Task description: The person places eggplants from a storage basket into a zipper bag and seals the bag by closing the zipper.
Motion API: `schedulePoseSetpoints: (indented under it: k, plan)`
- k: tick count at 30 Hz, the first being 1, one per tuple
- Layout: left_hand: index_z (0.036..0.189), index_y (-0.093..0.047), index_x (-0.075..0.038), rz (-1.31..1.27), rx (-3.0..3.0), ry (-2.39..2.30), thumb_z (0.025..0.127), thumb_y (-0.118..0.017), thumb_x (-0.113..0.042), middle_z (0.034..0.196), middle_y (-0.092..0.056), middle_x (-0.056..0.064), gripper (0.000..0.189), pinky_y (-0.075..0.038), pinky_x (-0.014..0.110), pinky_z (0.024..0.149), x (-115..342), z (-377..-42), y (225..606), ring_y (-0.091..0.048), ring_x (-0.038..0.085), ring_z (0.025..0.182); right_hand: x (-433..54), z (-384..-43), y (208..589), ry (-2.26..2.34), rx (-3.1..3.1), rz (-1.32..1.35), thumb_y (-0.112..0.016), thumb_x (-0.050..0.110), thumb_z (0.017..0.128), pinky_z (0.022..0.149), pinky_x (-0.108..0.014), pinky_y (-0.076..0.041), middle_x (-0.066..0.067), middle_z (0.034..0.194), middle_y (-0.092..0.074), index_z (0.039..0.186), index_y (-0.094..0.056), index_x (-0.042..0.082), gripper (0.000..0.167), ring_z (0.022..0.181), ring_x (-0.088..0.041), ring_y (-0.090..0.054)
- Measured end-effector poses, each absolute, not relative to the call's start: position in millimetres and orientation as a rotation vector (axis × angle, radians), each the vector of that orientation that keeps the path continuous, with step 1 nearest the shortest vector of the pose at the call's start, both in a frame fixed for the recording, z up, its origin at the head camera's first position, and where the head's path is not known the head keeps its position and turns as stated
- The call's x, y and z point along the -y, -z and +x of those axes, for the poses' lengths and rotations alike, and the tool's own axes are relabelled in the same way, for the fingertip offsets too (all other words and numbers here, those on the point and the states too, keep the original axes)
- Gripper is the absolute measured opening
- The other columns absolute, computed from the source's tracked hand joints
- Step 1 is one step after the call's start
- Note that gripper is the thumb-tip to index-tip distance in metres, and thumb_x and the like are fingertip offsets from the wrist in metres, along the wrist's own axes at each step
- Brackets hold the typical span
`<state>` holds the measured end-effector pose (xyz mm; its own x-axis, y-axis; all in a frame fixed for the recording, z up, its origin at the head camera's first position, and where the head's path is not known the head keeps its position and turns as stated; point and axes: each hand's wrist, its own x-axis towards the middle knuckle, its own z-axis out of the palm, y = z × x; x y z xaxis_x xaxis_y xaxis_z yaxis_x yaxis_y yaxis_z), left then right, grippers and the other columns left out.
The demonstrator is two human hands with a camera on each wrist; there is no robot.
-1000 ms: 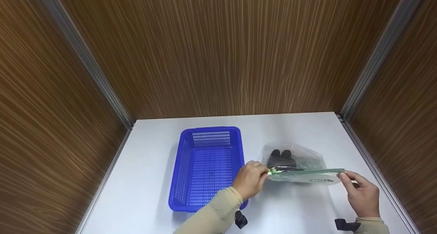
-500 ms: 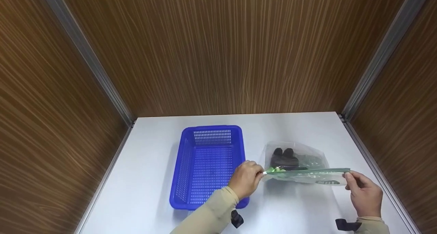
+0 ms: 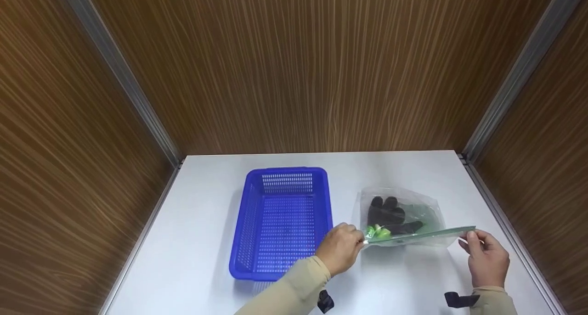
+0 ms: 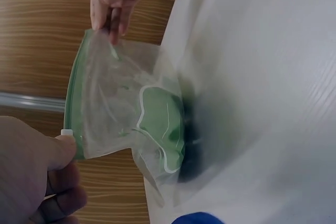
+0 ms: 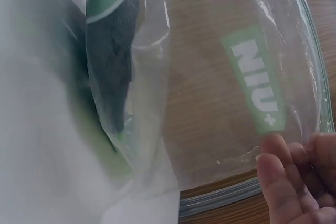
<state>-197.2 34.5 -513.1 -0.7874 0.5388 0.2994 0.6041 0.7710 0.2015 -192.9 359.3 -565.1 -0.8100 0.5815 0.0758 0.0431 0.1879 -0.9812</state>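
A clear zip bag point(image 3: 429, 209) with a green closure strip point(image 3: 427, 235) lies in the right half of the table in the head view, its mouth edge raised toward me. Inside are a dark glove point(image 3: 388, 214) and a small bright green thing point(image 3: 380, 232) whose kind I cannot tell. My left hand point(image 3: 341, 248) pinches the strip's left end, by a white slider point(image 4: 66, 132) in the left wrist view. At the strip's other end, my right hand point(image 3: 489, 260) pinches the corner between thumb and fingers. Green and white lettering point(image 5: 255, 80) shows on the bag in the right wrist view.
Left of the bag stands a blue perforated basket point(image 3: 250, 276), close to my left forearm. Wood-grain panels point(image 3: 294, 67) enclose the white table point(image 3: 183, 241) at the back and sides, with metal rails point(image 3: 507, 232) along its edges.
The strip has tilted, its left end now lower, and more of the glove and the green thing shows. My left hand has shifted slightly left, then back right. Both hands still grip the bag.
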Motion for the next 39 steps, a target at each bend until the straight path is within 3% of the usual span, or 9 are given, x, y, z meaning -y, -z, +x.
schedulePoseSetpoints:
  k: [5, 10, 14, 18, 22, 26, 30, 34, 39]
  plan:
    - [0.09, -0.072, -0.02, -0.963, 2.778, 0.208, 0.089, -0.068, -0.026, 0.08, -0.063, -0.01, 0.007, -0.046, 0.018, 0.074, -49.2, -191.6, 520.9, -0.052, 0.005, 0.071, -362.0, -194.5, 574.8, -1.872, 1.898, -0.684, -0.058, 0.016, 0.096, 0.076, -0.015, -0.05, 0.009, 0.088, -0.065, 0.106, -0.062, -0.001, 0.02, 0.082, 0.003, -0.064]
    - [0.085, -0.071, -0.02, -1.031, 2.795, 0.063, 0.083, -0.073, -0.025, 0.077, -0.063, -0.008, 0.006, -0.046, 0.021, 0.064, -62.6, -180.8, 531.7, -0.053, 0.007, 0.066, -366.8, -191.6, 586.6, -1.994, 1.841, -0.787, -0.057, 0.016, 0.097, 0.076, -0.017, -0.051, 0.004, 0.093, -0.063, 0.107, -0.061, 0.0, 0.019, 0.083, 0.001, -0.064]
    - [0.081, -0.071, -0.019, -1.005, 2.839, -0.015, 0.079, -0.073, -0.019, 0.072, -0.062, -0.006, 0.003, -0.044, 0.024, 0.058, -71.8, -175.8, 538.8, -0.052, 0.009, 0.063, -373.4, -188.0, 592.8, -2.214, 1.715, -0.767, -0.043, 0.018, 0.102, 0.079, -0.021, -0.052, 0.0, 0.101, -0.06, 0.104, -0.062, 0.001, 0.025, 0.087, -0.005, -0.066]
    - [0.079, -0.072, -0.02, -0.979, 2.916, -0.057, 0.078, -0.071, -0.017, 0.07, -0.06, -0.005, 0.003, -0.043, 0.026, 0.057, -80.4, -172.5, 546.5, -0.052, 0.011, 0.064, -378.5, -182.2, 598.3, -2.345, 1.692, -0.784, -0.033, 0.039, 0.104, 0.088, -0.023, -0.05, 0.0, 0.104, -0.055, 0.104, -0.061, 0.002, 0.047, 0.093, -0.006, -0.062]
    - [0.078, -0.071, -0.022, -0.95, 2.966, -0.118, 0.081, -0.069, -0.02, 0.072, -0.061, -0.006, 0.005, -0.042, 0.027, 0.058, -86.9, -168.2, 555.6, -0.053, 0.011, 0.066, -377.0, -180.8, 606.1, -2.154, 1.995, -0.913, -0.046, 0.059, 0.091, 0.103, -0.03, -0.039, 0.004, 0.109, -0.054, 0.117, -0.056, 0.004, 0.062, 0.099, -0.001, -0.052]
    - [0.074, -0.069, -0.024, -0.923, 2.969, -0.183, 0.083, -0.067, -0.022, 0.074, -0.062, -0.007, 0.009, -0.041, 0.027, 0.057, -91.5, -164.0, 565.4, -0.054, 0.011, 0.068, -372.6, -183.5, 613.7, -1.917, 2.302, -0.963, -0.055, 0.054, 0.091, 0.108, -0.041, -0.033, -0.009, 0.128, -0.05, 0.135, -0.046, 0.001, 0.07, 0.116, -0.016, -0.047]
    - [0.073, -0.068, -0.025, -0.884, 2.978, -0.228, 0.083, -0.067, -0.023, 0.074, -0.062, -0.007, 0.01, -0.041, 0.027, 0.056, -94.5, -160.6, 574.5, -0.053, 0.011, 0.07, -369.8, -184.7, 618.5, -1.793, 2.569, -0.903, -0.049, 0.047, 0.097, 0.108, -0.047, -0.032, -0.024, 0.145, -0.036, 0.144, -0.034, -0.003, 0.07, 0.134, -0.037, -0.033]
    - [0.075, -0.069, -0.026, -0.818, 3.0, -0.266, 0.083, -0.068, -0.025, 0.076, -0.061, -0.007, 0.007, -0.041, 0.027, 0.058, -95.5, -159.0, 583.8, -0.053, 0.011, 0.072, -367.6, -186.3, 620.3, -1.681, 2.829, -0.761, -0.042, 0.049, 0.099, 0.108, -0.052, -0.029, -0.029, 0.147, -0.029, 0.145, -0.028, -0.006, 0.073, 0.137, -0.045, -0.025]
    - [0.074, -0.068, -0.026, -0.755, 3.085, -0.24, 0.082, -0.068, -0.026, 0.076, -0.063, -0.007, 0.009, -0.04, 0.028, 0.06, -94.5, -157.8, 593.4, -0.053, 0.011, 0.071, -364.5, -187.9, 623.8, -1.562, 2.986, -0.587, -0.041, 0.049, 0.099, 0.11, -0.058, -0.018, -0.029, 0.148, -0.027, 0.144, -0.03, -0.006, 0.072, 0.138, -0.047, -0.019]
